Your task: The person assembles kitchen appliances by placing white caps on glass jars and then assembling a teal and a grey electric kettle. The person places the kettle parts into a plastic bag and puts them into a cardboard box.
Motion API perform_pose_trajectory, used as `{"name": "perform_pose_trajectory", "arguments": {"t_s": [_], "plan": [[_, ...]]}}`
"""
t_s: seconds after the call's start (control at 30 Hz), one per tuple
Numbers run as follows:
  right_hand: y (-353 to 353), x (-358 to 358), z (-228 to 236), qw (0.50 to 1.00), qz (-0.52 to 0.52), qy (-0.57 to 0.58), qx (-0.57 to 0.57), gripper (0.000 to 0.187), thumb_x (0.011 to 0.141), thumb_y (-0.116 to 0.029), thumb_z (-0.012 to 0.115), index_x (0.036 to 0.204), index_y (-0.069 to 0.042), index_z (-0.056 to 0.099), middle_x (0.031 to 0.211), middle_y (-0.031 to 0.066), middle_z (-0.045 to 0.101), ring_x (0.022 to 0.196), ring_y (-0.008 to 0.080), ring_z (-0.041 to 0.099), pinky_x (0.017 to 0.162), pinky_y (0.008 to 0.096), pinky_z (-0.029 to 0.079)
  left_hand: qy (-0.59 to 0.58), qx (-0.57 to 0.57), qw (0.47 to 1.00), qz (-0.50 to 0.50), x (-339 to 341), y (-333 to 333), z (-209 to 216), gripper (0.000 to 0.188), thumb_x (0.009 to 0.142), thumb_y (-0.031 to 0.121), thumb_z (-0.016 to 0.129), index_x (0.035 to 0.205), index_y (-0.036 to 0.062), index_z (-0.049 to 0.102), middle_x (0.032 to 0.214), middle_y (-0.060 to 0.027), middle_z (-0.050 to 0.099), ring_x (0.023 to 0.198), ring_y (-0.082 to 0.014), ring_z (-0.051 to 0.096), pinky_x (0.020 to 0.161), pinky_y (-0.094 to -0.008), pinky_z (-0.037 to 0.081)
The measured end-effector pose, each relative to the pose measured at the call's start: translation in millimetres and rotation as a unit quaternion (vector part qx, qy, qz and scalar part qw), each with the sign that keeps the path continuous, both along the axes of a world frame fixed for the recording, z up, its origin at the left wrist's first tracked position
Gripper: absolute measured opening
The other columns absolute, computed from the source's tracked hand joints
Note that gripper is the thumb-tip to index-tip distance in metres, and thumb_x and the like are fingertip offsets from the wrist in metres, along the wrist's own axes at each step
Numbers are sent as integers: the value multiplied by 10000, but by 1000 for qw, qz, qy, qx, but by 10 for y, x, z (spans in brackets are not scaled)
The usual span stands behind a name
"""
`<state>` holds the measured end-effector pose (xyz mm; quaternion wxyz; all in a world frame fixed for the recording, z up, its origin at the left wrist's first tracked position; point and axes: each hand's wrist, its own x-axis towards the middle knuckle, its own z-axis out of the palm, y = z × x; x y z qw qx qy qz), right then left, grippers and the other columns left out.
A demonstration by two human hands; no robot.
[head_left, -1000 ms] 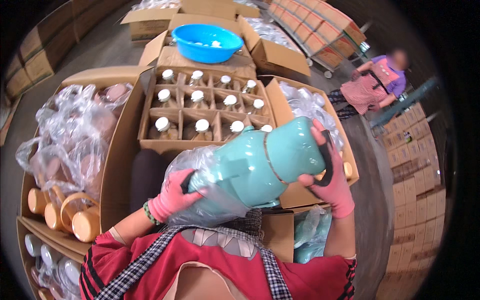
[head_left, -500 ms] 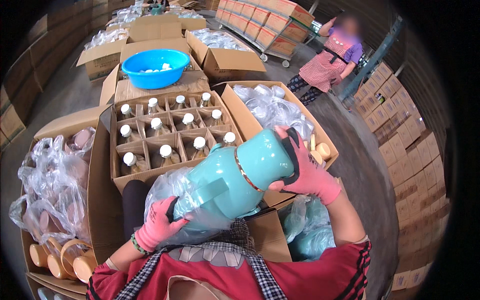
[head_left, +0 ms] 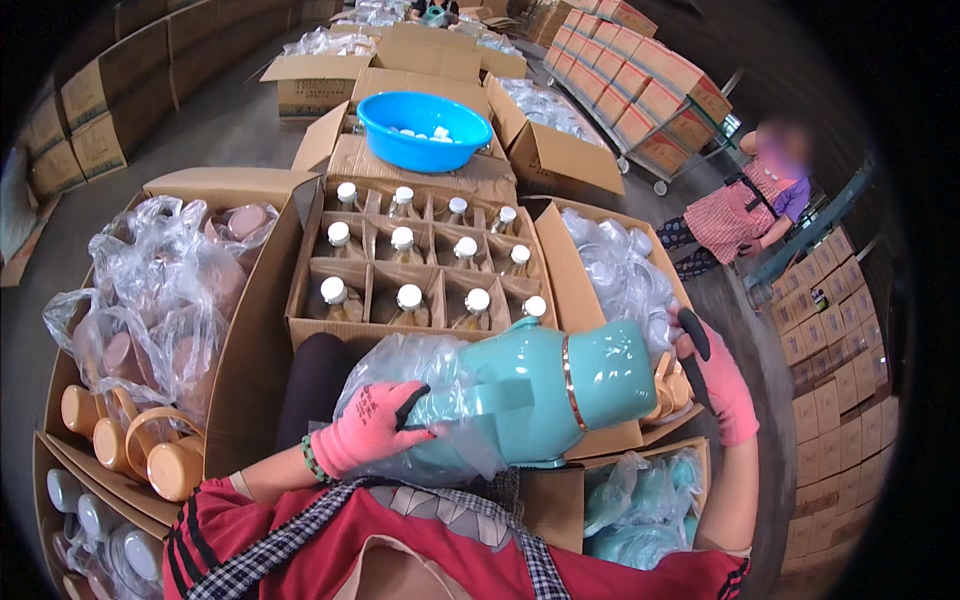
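A shiny teal thermos jug (head_left: pixel 612 372) with a copper-coloured band lies tilted across my lap, its rounded top end toward the right. My left hand (head_left: pixel 372 428), in a pink glove with black fingertips, is closed on its handle side, with clear plastic bag (head_left: pixel 400 365) gathered around the jug's lower part. My right hand (head_left: pixel 722 385), gloved alike, is off the jug. It hovers to the right of the jug's top end with fingers apart, beside a carton with peach-coloured parts (head_left: pixel 672 392), and nothing shows in it.
Ahead stands a divided carton (head_left: pixel 420 330) of white-capped bottles, a blue basin (head_left: pixel 425 150) behind it. Bagged pink and peach jugs (head_left: pixel 150 330) fill a left carton; bagged teal pieces (head_left: pixel 645 500) sit lower right. A person in a checked apron (head_left: pixel 735 215) stands far right, near stacked boxes (head_left: pixel 820 310).
My right hand has let go of the jug's top end and moved off to the right. My left hand still holds the jug. The view has swung left, shifting the scene rightward.
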<state>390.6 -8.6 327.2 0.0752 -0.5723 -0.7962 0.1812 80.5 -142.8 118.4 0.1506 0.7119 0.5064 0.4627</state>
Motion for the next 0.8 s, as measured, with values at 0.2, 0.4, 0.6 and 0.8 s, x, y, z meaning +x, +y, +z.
{"name": "perform_pose_trajectory", "arguments": {"t_s": [0.2, 0.4, 0.6, 0.8], "plan": [[-311, -460, -54, 949, 88, -101, 285, 607, 735, -449, 571, 1097, 24, 453, 972, 152, 495, 904, 290, 497, 799, 344, 393, 12, 31, 997, 71, -38, 50, -201, 554, 655, 295, 697, 1052, -20, 474, 887, -193, 557, 817, -337, 547, 725, -376, 443], [-615, -1474, -709, 780, 456, -248, 350, 445, 664, -289, 597, 1005, -23, 490, 860, 143, 498, 852, 281, 510, 754, 367, 417, 5, 40, 996, 81, 0, -59, -523, 565, 725, 235, 636, 1154, -32, 382, 1119, -245, 431, 1021, -396, 432, 882, -399, 364], [-35, -1175, -768, 848, 435, -88, 289, 436, 579, -155, 625, 993, -69, 518, 844, 95, 537, 841, 232, 537, 738, 306, 426, 54, -27, 995, 84, -410, -222, -742, 375, 697, 77, 535, 1065, 14, 499, 1042, -227, 494, 960, -390, 470, 853, -414, 381], [313, -877, -12, 963, 85, 155, 205, 373, 610, -222, 712, 903, -20, 600, 684, 8, 571, 584, 127, 536, 532, 248, 434, 173, -82, 975, 109, -585, -389, -714, 239, 654, 33, 526, 890, 20, 562, 925, -174, 553, 856, -338, 518, 790, -394, 416]]}}
